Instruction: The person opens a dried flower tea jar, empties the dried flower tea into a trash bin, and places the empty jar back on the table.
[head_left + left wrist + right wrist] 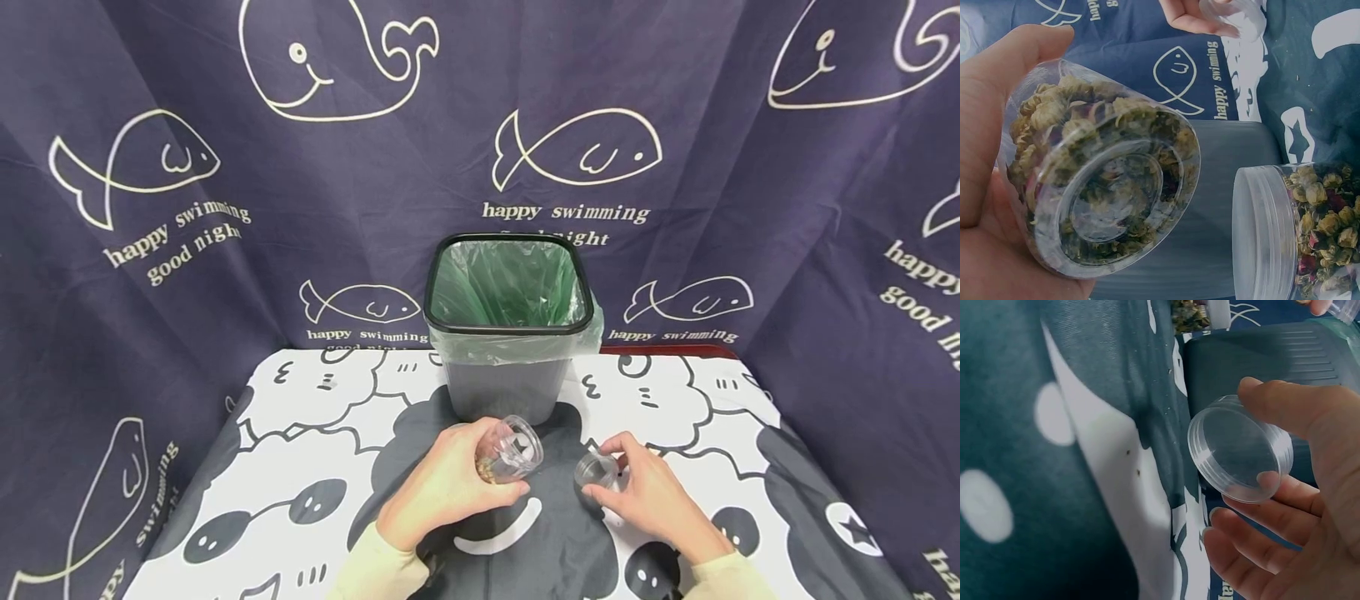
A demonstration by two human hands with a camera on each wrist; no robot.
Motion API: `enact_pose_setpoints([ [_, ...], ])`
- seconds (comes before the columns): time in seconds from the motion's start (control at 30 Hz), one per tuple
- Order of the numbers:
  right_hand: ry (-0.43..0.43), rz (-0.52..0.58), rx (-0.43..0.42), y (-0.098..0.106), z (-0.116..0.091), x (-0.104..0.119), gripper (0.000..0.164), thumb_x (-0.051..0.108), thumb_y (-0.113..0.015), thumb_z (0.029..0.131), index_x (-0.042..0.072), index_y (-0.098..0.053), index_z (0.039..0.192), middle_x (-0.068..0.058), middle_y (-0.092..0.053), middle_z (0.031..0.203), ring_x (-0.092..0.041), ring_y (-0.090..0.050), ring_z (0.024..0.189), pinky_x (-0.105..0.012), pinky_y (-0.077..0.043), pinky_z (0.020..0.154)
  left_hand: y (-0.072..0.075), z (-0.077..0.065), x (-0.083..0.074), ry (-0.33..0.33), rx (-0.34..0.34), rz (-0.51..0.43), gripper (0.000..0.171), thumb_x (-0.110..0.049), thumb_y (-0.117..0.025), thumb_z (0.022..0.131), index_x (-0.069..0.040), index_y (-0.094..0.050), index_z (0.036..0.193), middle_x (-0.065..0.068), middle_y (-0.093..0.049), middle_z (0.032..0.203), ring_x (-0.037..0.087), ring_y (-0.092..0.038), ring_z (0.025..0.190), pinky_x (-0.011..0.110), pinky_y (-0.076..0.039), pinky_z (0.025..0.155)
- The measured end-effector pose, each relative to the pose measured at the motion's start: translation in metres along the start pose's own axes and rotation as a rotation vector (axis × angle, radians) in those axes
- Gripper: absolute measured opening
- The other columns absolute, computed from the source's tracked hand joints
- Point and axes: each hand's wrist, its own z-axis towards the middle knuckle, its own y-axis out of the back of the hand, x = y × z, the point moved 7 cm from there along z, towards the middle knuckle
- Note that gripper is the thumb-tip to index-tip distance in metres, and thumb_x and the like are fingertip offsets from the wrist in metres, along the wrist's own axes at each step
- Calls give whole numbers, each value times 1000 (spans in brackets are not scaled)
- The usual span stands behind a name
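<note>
The left hand (450, 477) was clamped round a tilted clear jar (513, 454) of yellowish dried flowers (1054, 115). At three o'clock, across a gap, the right hand (647, 493) pinched a clear lid (1235, 450). The bin (510, 383) stood near at twelve, the tablecloth (292, 454) ending well off at nine.

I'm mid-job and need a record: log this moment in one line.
Left hand: grips tilted jar | Contents: dried flowers | Right hand: holds clear lid | Second jar: dried flowers inside | Bin: bag-lined
</note>
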Motion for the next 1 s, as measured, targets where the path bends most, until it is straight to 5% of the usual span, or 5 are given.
enact_pose_setpoints([
  [0.47,106,-36,-58,-5,-18,-3,64,30,-99,59,15,-64,111,8,-62,88,-1,-50,74,-28,-45,65,0,-2,4,36,16,-8,53,-47,-90,72,-28,-68,117,-21,-66,96,6,-66,88,25,-54,81],
  [0.67,102,-111,9,-11,-19,-6,80,29,-99,58,4,-66,127,3,-70,102,-15,-64,91,-41,-54,82,2,-2,5,46,18,-15,54,-45,-90,72,-25,-69,118,-20,-66,97,6,-65,88,25,-54,81],
  [1.0,142,-200,-24,-13,-22,-4,69,33,-99,55,9,-72,114,6,-62,100,-16,-63,92,-41,-55,85,4,-2,5,37,2,-20,57,-43,-91,71,-22,-69,119,-18,-68,99,5,-66,89,24,-54,81],
])
